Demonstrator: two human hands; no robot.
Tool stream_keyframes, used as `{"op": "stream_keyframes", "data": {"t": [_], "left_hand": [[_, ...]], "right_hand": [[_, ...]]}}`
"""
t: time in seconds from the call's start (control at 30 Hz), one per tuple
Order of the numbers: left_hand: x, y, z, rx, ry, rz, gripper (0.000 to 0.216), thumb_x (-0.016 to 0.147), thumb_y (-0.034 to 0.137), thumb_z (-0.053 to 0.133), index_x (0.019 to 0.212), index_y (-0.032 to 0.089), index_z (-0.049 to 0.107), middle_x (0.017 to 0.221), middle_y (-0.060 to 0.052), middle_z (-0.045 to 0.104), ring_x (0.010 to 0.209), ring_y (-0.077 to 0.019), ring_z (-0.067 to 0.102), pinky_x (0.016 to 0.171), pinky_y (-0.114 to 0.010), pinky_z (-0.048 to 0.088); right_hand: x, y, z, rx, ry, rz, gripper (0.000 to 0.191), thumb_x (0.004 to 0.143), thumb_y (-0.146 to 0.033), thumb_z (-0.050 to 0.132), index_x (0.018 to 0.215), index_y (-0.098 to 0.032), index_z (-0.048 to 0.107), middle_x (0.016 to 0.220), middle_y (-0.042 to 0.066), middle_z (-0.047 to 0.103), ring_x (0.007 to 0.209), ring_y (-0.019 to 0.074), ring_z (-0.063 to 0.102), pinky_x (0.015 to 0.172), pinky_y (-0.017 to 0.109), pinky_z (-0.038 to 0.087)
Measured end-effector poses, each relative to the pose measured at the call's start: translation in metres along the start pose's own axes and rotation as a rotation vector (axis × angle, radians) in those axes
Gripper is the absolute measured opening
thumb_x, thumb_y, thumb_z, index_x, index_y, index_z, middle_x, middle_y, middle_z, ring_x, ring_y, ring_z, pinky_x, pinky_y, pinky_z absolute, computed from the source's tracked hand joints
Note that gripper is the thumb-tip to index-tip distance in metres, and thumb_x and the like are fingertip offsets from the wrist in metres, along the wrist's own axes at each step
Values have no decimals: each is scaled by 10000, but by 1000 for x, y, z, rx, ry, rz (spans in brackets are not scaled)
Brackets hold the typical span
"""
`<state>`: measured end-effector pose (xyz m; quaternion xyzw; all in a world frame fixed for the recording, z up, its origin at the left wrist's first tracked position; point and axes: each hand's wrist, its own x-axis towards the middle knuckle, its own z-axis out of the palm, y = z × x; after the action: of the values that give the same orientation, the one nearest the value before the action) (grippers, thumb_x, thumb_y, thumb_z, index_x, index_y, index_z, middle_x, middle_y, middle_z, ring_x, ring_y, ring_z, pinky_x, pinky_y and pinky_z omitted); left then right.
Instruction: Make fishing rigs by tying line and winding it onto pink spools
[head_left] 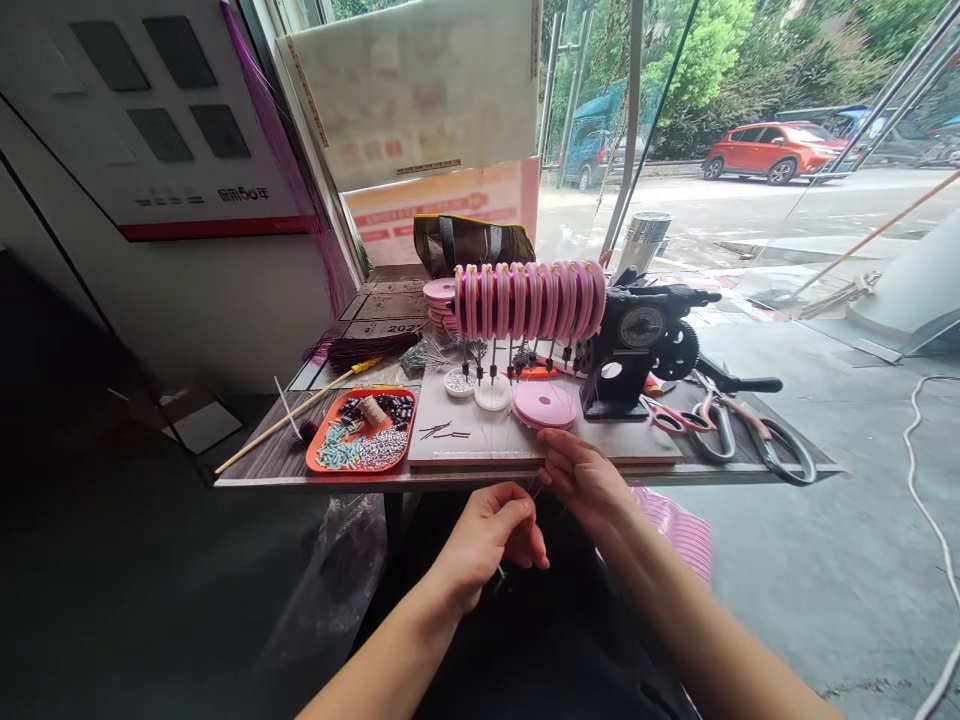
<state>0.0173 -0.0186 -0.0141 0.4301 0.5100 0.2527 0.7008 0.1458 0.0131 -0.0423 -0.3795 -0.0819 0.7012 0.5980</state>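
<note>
My left hand is in front of the table edge, fingers curled and closed on a thin, pale line. Just to its right and slightly higher, my right hand pinches the same kind of fine line, a short stretch of which shows between the two hands. Below the left fingers a tiny dark item peeks out, too small to name. Nearest to my right fingertips lies a pink foam spool on a pale board. Above it, a row of pink spools sits on a black hand-cranked winding machine, with dark pieces hanging on lines.
An orange tray of beads and small tubes stands on the left, beside a wooden stick. White round dishes sit below the spools. Scissors lie at the right table end. More pink spools are below the edge.
</note>
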Motion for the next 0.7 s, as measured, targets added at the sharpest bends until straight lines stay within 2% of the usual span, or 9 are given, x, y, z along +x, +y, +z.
{"op": "stream_keyframes", "data": {"t": [0.27, 0.7], "left_hand": [[-22, -1, -28, -19, -95, -142, 197, 713, 321, 571, 634, 162, 485, 472, 15, 554, 423, -98, 536, 478, -193, 384], [-57, -16, -59, -102, -99, -245, 214, 715, 301, 594, 603, 157, 482, 462, 3, 541, 409, -98, 517, 463, -200, 359]], "right_hand": [[3, 6, 0, 16, 10, -36, 288, 477, -286, 786, 612, -131, 584, 315, -151, 270, 278, -11, 204, 368, 172, 301], [-4, 2, 1, -1, 16, -25, 302, 463, -279, 800, 614, -129, 587, 328, -145, 282, 295, -9, 219, 380, 168, 325]]}}
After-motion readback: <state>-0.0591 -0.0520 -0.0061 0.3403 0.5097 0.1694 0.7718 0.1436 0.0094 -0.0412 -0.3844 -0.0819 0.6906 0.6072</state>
